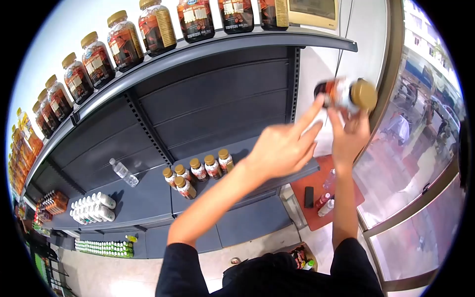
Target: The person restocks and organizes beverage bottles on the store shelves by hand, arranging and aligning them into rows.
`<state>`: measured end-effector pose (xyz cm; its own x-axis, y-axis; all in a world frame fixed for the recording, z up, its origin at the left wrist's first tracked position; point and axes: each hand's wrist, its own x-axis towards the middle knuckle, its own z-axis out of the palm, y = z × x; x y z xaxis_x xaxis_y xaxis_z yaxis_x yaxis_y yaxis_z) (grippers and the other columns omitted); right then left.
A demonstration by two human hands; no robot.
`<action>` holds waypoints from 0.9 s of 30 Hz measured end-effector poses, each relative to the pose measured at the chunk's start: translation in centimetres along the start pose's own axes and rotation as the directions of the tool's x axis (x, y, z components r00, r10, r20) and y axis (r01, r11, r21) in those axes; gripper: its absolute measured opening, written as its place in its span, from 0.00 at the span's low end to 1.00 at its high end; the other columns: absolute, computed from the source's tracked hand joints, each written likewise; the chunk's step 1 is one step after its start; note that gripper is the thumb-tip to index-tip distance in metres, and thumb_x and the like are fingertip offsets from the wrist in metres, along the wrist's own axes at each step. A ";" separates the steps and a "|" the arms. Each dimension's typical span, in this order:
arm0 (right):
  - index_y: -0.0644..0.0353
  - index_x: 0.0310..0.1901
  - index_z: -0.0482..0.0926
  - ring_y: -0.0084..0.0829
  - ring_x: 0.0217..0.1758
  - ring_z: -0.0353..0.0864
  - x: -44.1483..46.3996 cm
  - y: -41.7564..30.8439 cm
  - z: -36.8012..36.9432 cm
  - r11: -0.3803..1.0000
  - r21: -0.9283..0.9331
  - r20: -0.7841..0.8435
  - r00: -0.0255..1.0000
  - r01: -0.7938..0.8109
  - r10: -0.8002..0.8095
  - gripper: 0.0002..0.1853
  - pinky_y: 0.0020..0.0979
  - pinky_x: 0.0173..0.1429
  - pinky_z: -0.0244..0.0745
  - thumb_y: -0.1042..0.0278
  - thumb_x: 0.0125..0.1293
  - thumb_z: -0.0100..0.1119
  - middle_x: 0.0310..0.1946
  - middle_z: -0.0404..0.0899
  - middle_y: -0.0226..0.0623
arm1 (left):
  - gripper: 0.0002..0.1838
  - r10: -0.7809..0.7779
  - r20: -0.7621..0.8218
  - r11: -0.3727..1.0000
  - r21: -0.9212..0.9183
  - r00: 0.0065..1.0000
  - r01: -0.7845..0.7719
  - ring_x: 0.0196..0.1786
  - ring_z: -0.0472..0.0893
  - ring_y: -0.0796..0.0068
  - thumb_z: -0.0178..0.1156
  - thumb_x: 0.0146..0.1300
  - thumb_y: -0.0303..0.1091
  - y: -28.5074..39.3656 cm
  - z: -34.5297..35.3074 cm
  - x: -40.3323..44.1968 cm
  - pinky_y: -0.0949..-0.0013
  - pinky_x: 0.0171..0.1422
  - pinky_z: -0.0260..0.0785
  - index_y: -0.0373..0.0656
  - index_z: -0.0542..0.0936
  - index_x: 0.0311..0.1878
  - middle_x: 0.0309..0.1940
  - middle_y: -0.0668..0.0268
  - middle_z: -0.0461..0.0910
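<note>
A dark drink bottle (339,94) with a gold cap and a red-and-white label is raised to the right of the upper shelf, tilted nearly sideways and blurred by motion. My right hand (350,136) grips it from below, near the cap end. My left hand (284,148) reaches across from the left with fingers stretched out, its index fingertip at the bottle's base. Several matching bottles (199,170) stand grouped on the lower shelf, below and left of my left hand. More of this kind (157,29) line the upper shelf's front edge.
The upper shelf's edge (222,44) juts out left of the held bottle. A glass door (396,163) is close on the right. A clear bottle (123,172) and white bottles (93,208) occupy the lower shelf. A red stool (316,218) bears a phone and bottles.
</note>
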<state>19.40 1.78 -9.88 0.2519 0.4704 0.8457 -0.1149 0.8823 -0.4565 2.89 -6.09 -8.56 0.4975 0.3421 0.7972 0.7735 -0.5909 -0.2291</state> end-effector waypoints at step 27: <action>0.67 0.56 0.88 0.32 0.49 0.91 21.1 2.5 8.0 0.896 -0.435 0.357 0.931 0.089 0.081 0.38 0.30 0.57 0.80 0.41 0.55 0.80 0.44 0.92 0.43 | 0.27 -0.373 0.047 0.923 -0.080 0.927 0.375 0.37 0.89 0.43 0.66 0.65 0.40 -2.9 -2.6 5.3 0.50 0.42 0.83 0.44 0.79 0.66 0.81 0.38 0.57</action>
<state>16.74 14.05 9.02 -0.1180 0.5156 0.8487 0.3372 0.8247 -0.4541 2.25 -4.42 -2.23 0.1914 0.5716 0.7979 0.8695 -0.4759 0.1324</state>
